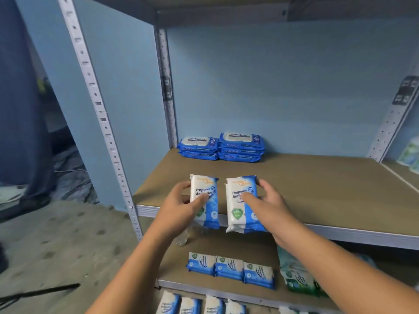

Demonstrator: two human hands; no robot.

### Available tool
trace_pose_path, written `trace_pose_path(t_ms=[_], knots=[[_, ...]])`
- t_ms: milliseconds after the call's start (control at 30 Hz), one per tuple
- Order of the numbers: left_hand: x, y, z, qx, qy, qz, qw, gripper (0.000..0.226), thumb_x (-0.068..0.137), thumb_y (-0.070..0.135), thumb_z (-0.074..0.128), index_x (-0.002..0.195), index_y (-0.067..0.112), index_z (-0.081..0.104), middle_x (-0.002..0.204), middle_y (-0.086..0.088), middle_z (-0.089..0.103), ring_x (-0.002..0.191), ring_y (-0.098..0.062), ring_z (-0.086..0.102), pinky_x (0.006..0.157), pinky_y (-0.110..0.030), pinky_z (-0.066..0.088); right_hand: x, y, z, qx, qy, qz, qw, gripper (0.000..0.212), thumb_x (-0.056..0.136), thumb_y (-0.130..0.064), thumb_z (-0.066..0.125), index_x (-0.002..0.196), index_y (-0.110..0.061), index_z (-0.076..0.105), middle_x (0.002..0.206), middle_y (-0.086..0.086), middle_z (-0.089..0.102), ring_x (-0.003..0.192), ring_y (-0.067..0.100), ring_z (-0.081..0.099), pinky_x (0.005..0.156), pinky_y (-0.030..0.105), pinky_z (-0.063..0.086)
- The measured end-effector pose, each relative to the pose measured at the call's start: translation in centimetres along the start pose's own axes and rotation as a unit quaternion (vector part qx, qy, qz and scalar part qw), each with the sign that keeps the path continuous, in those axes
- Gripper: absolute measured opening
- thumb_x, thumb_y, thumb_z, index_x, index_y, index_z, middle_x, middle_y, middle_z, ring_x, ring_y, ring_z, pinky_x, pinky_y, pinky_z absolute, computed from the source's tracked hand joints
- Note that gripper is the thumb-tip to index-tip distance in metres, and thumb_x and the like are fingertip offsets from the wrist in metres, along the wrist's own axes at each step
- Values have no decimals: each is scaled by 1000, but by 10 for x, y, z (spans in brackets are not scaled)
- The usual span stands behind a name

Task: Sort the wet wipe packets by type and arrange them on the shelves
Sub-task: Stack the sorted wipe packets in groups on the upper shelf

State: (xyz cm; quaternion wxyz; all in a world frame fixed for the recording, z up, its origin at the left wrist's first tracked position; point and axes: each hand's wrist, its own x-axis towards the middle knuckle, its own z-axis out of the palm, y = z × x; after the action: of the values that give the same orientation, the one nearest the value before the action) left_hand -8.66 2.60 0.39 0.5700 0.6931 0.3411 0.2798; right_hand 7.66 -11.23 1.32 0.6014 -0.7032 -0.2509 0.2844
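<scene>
Left hand point(181, 203) grips one packet point(202, 189), right hand point(271, 203) another (at the shelf point(317, 189) edge).

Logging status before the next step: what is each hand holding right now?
Left hand: grips the left Fragrance Free packet.
Right hand: grips the right Fragrance Free packet.

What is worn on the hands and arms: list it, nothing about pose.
Nothing is worn. The left hand and right hand are bare: no gloves, rings or watch show. The left forearm and right forearm are bare too, with no sleeve, band or marking in view down to the frame edge.
</scene>
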Motion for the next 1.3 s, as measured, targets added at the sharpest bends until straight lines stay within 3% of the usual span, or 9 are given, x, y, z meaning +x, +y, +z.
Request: trace_pose_path(t_ms=[100,267,400,600,733,800,933,1133,1300], knots=[[21,-1,4,-3,25,-16,1000,50,88,42,75,129,33,49,103,4,74,80,-10,75,73,-43,63,20,-8,3,4,3,8,1000,54,94,-24,67,139,-32,41,100,0,75,74,19,76,69,38,62],[58,-10,21,13,48,-24,998,50,89,42,72,129,36,43,93,6,76,73,-3,73,53,-21,50,60,-4,15,24,8,25,999,44,95,-24,65,133,-33,44,102,-3,70,68,10,73,47,22,53],[83,-11,23,43,51,-28,997,41,89,41,72,122,36,48,86,8,76,69,-5,73,53,-27,54,85,2,24,3,13,30,999,50,96,-25,64,140,-30,42,104,-3,69,68,9,73,48,22,54],[106,-13,20,167,39,-43,984,37,87,42,70,117,40,49,86,7,73,68,-5,72,52,-24,52,109,12,24,-60,26,47,997,38,95,-28,64,126,-36,42,93,-8,69,58,6,71,43,18,49],[114,-15,18,261,31,-31,964,38,88,47,66,121,36,51,88,11,68,72,-6,68,53,-20,49,112,17,26,-142,7,40,989,43,95,-34,62,135,-34,45,105,-5,69,75,12,72,58,24,55],[117,-19,16,362,42,-4,931,41,89,51,61,123,30,55,96,8,66,85,-13,65,66,-26,50,111,17,26,-188,6,25,982,38,97,-34,60,133,-29,48,110,-3,65,84,11,68,65,26,54],[118,-25,11,406,76,27,910,48,89,49,62,131,25,58,118,-1,61,106,-25,60,89,-34,49,111,24,17,-342,42,-42,938,63,97,-41,58,153,-28,33,142,1,38,125,21,49,103,38,46],[101,-21,-3,365,32,150,918,33,89,39,69,121,36,64,116,15,56,107,-10,55,85,-26,46,91,8,8,-401,-19,-164,901,26,81,-39,58,107,-33,58,109,-12,41,106,16,48,93,37,48],[84,-21,-13,388,-93,152,904,50,76,36,82,122,42,64,126,23,47,115,2,47,93,-13,39,72,4,4,-548,-115,-204,803,34,77,-36,60,108,-33,46,114,-11,34,109,18,39,92,34,45]])
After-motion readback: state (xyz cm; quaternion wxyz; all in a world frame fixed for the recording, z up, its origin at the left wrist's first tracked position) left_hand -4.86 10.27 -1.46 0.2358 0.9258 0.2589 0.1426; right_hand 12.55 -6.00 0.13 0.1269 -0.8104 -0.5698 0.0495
